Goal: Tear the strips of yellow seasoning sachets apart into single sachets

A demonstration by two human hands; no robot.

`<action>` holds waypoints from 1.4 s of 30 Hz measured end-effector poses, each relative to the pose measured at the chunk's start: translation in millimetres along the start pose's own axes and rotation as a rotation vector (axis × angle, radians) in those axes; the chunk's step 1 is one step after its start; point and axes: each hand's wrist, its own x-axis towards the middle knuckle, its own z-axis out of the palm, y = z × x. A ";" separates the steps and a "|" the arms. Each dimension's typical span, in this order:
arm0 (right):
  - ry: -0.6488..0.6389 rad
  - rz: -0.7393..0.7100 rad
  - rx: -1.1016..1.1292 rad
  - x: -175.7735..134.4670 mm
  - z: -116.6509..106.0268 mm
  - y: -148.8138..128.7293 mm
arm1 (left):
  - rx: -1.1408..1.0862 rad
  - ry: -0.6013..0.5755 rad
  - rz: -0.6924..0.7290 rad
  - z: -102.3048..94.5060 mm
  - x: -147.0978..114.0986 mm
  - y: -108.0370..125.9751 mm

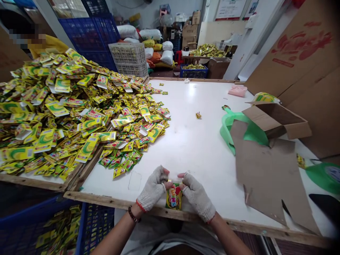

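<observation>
At the near edge of the white table, a small green and yellow candy box (174, 197) with a red picture and colourful letters stands between my hands. My left hand (153, 189), in a white knitted glove with bare fingertips, pinches the box's upper left side. On the upper right side, my right hand (198, 194), gloved alike, grips it with thumb and fingers. The top end of the box is partly hidden by my fingers. Left of my hands lie several small green and yellow candy packets (127, 163), at the foot of a big heap of boxes and packets (87, 117).
A wooden rim (127, 205) edges the white table (183, 148). To the right are a green scoop (227, 125), an open carton (276, 117) and flat cardboard (265, 173). A blue crate (79, 226) with packets stands below left. A person's yellow sleeve (49, 44) shows behind the heap.
</observation>
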 end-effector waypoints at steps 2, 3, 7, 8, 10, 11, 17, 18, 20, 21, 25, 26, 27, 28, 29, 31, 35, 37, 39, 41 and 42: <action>-0.012 -0.021 -0.041 0.3 0.0 1.3 | -0.012 -0.019 -0.015 0.2 0.6 0.5; -0.024 -0.031 -0.069 0.2 0.1 1.6 | 0.035 -0.031 -0.007 0.3 1.3 2.3; 0.046 -0.041 -0.001 -0.6 1.2 -1.6 | 0.279 -0.045 0.072 -1.0 5.1 17.0; 0.077 -0.034 0.033 -0.3 1.6 -3.7 | 0.297 -0.064 0.082 -2.1 6.4 20.6; 0.093 -0.015 0.032 1.1 1.4 -9.6 | 0.274 -0.114 0.063 -5.1 9.8 24.3; 0.079 -0.008 -0.004 2.2 0.7 -13.2 | 0.231 -0.131 0.030 -6.7 11.9 24.0; -0.026 0.109 -0.074 10.1 -8.1 -30.2 | -0.105 -0.170 -0.243 -11.5 21.8 8.8; -0.051 0.142 -0.025 10.6 -9.5 -31.1 | -0.107 -0.171 -0.235 -11.2 20.3 8.9; -0.086 0.182 0.046 9.8 -12.0 -31.3 | -0.013 -0.151 -0.157 -10.3 13.4 12.6; -0.094 0.183 0.049 8.4 -13.2 -30.6 | 0.066 -0.139 -0.102 -9.8 8.3 15.5; -0.094 0.102 -0.041 -2.4 -15.9 -23.6 | 0.280 -0.112 0.082 -7.8 -13.3 20.3; -0.092 0.075 -0.060 -5.4 -15.7 -21.1 | 0.276 -0.097 0.096 -7.2 -17.1 18.4; -0.089 0.048 -0.077 -8.0 -15.2 -18.6 | 0.263 -0.075 0.093 -6.6 -19.8 15.6; -0.078 0.025 -0.091 -10.0 -14.4 -16.6 | 0.246 -0.047 0.076 -5.9 -21.5 12.3; -0.060 0.009 -0.097 -11.1 -13.6 -15.2 | 0.222 -0.020 0.053 -5.3 -22.2 9.0; -0.013 0.000 -0.090 -10.4 -12.2 -15.6 | 0.174 0.009 0.013 -4.2 -21.8 4.4; 0.029 0.017 -0.139 -2.8 -11.6 -26.4 | 0.219 0.003 0.039 -3.5 -20.0 4.8; 0.056 0.045 -0.187 -0.8 -10.9 -31.8 | 0.300 0.005 0.078 -3.4 -20.2 5.1; 0.091 0.097 -0.191 -2.6 -8.9 -34.3 | 0.358 0.024 0.118 -3.1 -21.0 2.6; 0.122 0.152 -0.148 -7.2 -5.7 -33.6 | 0.397 0.049 0.150 -2.3 -22.0 -1.9; 0.142 0.173 -0.119 -9.9 -3.8 -32.5 | 0.406 0.061 0.162 -1.8 -22.6 -4.4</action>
